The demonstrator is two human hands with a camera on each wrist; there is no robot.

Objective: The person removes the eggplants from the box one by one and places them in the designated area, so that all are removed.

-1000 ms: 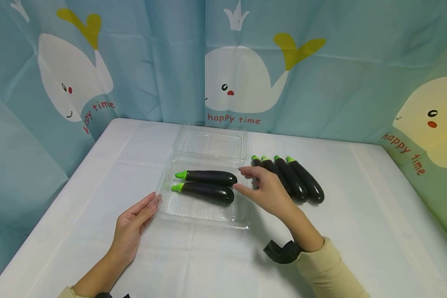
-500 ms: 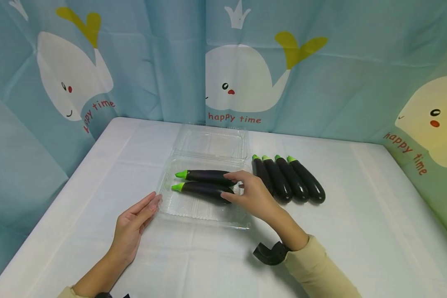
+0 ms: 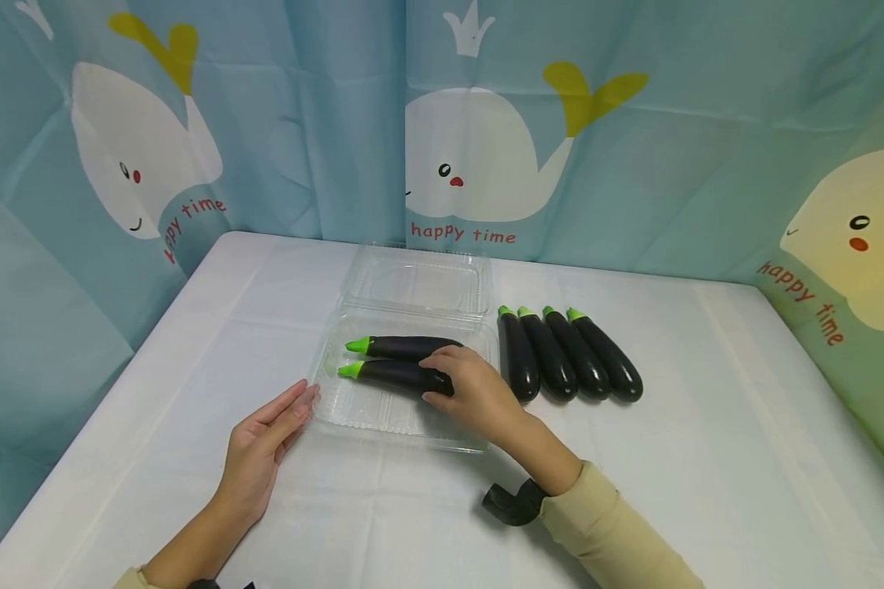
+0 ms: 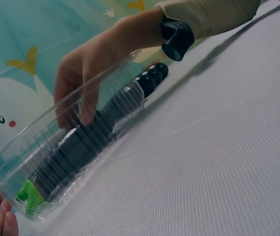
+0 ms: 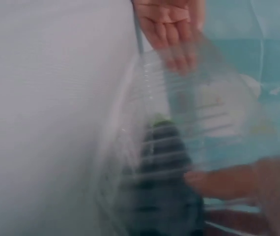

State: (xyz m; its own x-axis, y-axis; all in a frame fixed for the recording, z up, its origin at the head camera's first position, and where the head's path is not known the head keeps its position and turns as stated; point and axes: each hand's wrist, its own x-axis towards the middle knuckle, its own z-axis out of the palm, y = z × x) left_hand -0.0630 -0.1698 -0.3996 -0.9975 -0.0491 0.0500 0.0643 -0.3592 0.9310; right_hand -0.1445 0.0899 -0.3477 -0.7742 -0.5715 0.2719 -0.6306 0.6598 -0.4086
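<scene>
Two dark eggplants with bright green stems lie side by side in an opened clear plastic clamshell box point(image 3: 383, 415). My right hand point(image 3: 479, 394) grips the blunt right end of the near eggplant point(image 3: 394, 375), thumb on the near side and fingers over the top. Behind it lies the far eggplant point(image 3: 401, 347), its right end hidden by the hand. In the left wrist view, that right hand point(image 4: 93, 64) reaches down over the box's wall. My left hand point(image 3: 261, 450) rests at the box's left side, its fingers extended and touching the edge.
Several more eggplants point(image 3: 556, 356) lie in a row on the white-covered table point(image 3: 707, 425), right of the box. The box's lid point(image 3: 416, 282) is folded back towards the whale-printed curtain point(image 3: 324, 123) behind the table.
My right hand has moved left and down from beside the row onto the near eggplant, its fingers closing around the end. My left hand and the box have stayed in place.
</scene>
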